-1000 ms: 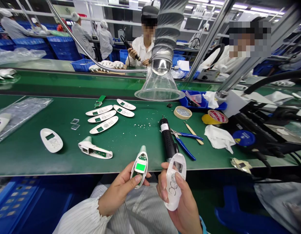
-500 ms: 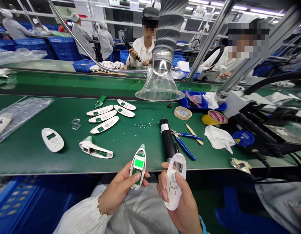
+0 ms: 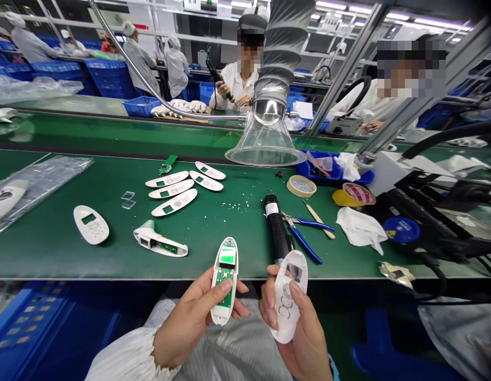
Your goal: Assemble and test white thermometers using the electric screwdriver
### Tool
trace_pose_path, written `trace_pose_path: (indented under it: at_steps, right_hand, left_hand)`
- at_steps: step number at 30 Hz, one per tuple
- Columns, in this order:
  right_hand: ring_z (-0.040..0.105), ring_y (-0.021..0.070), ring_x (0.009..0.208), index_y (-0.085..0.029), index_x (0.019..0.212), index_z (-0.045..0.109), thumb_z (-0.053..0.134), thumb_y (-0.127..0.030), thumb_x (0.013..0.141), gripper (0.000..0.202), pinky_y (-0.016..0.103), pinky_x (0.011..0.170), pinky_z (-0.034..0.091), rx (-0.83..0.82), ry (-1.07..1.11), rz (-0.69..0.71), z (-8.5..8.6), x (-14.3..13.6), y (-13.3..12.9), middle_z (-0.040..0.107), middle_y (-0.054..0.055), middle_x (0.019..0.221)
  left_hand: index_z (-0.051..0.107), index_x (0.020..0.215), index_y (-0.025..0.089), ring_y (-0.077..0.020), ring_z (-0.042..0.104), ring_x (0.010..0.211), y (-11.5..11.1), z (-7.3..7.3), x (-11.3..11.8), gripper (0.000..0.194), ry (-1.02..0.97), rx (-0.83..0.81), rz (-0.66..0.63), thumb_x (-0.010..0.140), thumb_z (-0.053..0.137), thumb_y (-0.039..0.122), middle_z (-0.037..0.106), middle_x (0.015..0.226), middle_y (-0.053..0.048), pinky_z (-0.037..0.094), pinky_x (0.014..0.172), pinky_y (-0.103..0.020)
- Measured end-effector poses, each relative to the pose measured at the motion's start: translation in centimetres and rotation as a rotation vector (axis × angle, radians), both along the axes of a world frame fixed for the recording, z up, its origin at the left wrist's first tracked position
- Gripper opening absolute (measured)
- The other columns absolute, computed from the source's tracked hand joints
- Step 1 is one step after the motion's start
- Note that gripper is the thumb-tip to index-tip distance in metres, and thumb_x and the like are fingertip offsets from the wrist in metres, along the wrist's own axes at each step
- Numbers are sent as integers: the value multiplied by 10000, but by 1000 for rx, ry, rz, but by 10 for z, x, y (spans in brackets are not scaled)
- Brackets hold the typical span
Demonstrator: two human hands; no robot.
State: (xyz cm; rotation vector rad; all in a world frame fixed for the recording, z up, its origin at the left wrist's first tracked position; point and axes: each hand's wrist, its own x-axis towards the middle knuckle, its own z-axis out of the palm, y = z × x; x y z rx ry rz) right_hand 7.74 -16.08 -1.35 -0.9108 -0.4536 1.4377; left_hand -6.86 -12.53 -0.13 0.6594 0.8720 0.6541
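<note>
White open housing [image 3: 224,280] with its green board has slid lower in the left hand [image 3: 193,317] than a second ago, more of the board showing and the lit screen looking smaller; front cover [image 3: 288,296] in the right hand [image 3: 298,333] is unchanged. Count: one housing and one cover held off the near edge, five flat covers [image 3: 174,202] fanned on the green surface [image 3: 50,248], one more cover [image 3: 91,224] left, one half-built unit [image 3: 160,241], one black driver [image 3: 277,228], one blue pliers [image 3: 303,233]. Both hands are palm-up over the lap, fingers curled around their parts, thumbs pressed on top.
</note>
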Motion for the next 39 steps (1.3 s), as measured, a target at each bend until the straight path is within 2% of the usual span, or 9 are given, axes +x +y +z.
trace_pose_path:
  at_steps: [7,11,20,28,39]
  right_hand:
    - [365,60,440,-193,1018,503,467,-414,839,286,190,443,292,45,-14,24,-5,1,-1,461,-18,599]
    - [375,51,450,-189,1007,514,483,-400,833,275,175,447,298,10,1,0,-4,1,-1,465,-19,609]
    - [392,48,451,-189,1014,540,467,-396,848,275,172,444,322,48,-15,26,-7,4,0,467,-17,617]
    - [400,50,444,-181,1026,537,448,-386,859,279,169,431,329,74,-20,26,-10,4,1,476,-12,616]
    - [395,51,448,-175,1016,535,465,-380,849,274,176,440,313,87,-1,34,-8,2,0,475,-9,611]
  left_hand:
    - [574,1029,129,-218,600,913,-5,7,-3,256,-191,-48,23,815,519,259,562,1136,-117,493,730,-290]
    - [584,1051,119,-265,576,1000,-7,11,-4,275,-248,-110,56,802,538,226,552,1171,-132,494,801,-322]
    - [581,1045,97,-270,572,1022,-7,23,-2,251,-233,-184,88,821,515,190,576,1142,-140,507,781,-302]
    - [577,1038,82,-272,566,1028,-6,18,-2,254,-231,-141,53,830,497,204,556,1166,-149,493,801,-304]
    - [494,1141,154,-233,535,1064,-5,5,0,334,-118,-32,-14,808,515,183,522,1221,-95,412,912,-346]
